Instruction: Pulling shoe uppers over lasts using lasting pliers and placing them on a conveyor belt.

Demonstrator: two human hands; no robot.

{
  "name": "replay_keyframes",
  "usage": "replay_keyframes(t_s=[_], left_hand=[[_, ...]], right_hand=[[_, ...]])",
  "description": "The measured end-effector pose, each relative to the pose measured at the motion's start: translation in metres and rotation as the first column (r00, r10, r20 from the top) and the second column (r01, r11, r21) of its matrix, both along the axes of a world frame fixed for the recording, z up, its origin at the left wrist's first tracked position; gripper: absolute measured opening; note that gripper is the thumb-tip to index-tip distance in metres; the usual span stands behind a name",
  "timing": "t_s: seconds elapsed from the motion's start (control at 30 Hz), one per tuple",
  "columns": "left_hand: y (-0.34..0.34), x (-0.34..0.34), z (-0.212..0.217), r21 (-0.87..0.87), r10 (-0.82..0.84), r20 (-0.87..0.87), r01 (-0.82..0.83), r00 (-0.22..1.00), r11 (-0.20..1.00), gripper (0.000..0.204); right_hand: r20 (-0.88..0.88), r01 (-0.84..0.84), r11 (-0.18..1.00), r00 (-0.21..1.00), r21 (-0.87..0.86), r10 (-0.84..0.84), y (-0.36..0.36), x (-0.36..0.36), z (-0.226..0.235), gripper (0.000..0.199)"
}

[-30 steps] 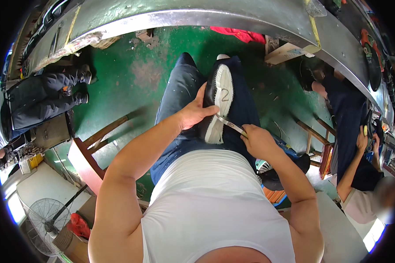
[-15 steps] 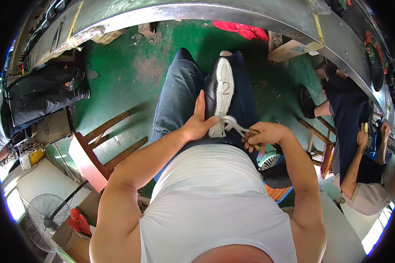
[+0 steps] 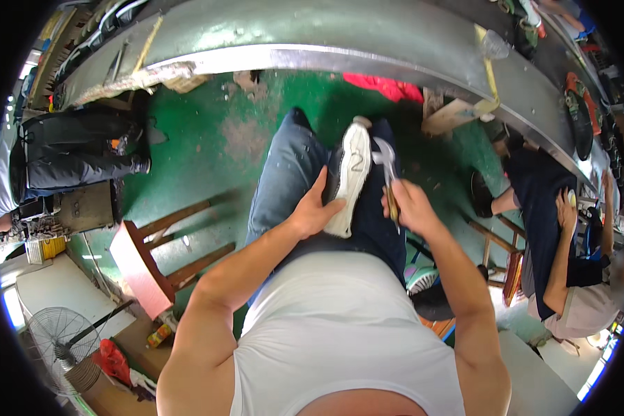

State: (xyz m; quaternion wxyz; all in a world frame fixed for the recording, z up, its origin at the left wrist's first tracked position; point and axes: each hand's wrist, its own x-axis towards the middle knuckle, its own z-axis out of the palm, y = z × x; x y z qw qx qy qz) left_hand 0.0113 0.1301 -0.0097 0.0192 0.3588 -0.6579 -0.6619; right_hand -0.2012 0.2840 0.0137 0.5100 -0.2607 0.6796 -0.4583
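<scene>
green floor below. shoe (image 3: 349, 182) sole-up on lap, left hand (image 3: 313, 211) clamping its side; right hand (image 3: 403, 205) clenched on hammer (image 3: 387, 166). keep shoe braced, short square taps.

A workshop: a painted green concrete floor (image 3: 208, 139), a long metal worktop (image 3: 340, 35), wooden stools (image 3: 156, 256), a standing fan (image 3: 59, 340).
</scene>
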Motion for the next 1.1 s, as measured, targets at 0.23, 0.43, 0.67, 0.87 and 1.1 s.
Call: replay_keyframes(t_s=[0.23, 0.43, 0.67, 0.87, 1.1], left_hand=[[-0.029, -0.003, 0.114, 0.774, 0.448, -0.430, 0.065, 0.784, 0.630, 0.060], [-0.073, -0.089, 0.151, 0.790, 0.430, -0.494, 0.184, 0.755, 0.585, 0.065], [-0.095, -0.111, 0.139, 0.811, 0.475, -0.489, 0.181, 0.731, 0.556, 0.069], [-0.109, -0.137, 0.141, 0.799, 0.454, -0.524, 0.230, 0.721, 0.556, 0.067], [-0.144, -0.172, 0.139, 0.661, 0.196, -0.431, 0.161, 0.881, 0.733, 0.064]], right_hand=[[-0.421, -0.244, 0.908, 0.823, 0.342, 0.380, 0.072, 0.033, 0.023, 0.040], [-0.846, -0.293, 0.953, 0.525, -0.073, 0.097, 0.053, 0.037, 0.062, 0.034], [-0.754, -0.259, 0.861, 0.627, -0.438, -0.195, -0.042, -0.009, 0.137, 0.029], [-0.667, -0.282, 0.768, 0.705, -0.575, -0.240, -0.120, -0.034, 0.167, 0.091], [-0.063, 0.194, 0.747, 0.951, -0.636, -0.302, -0.183, -0.093, 0.157, 0.079]])
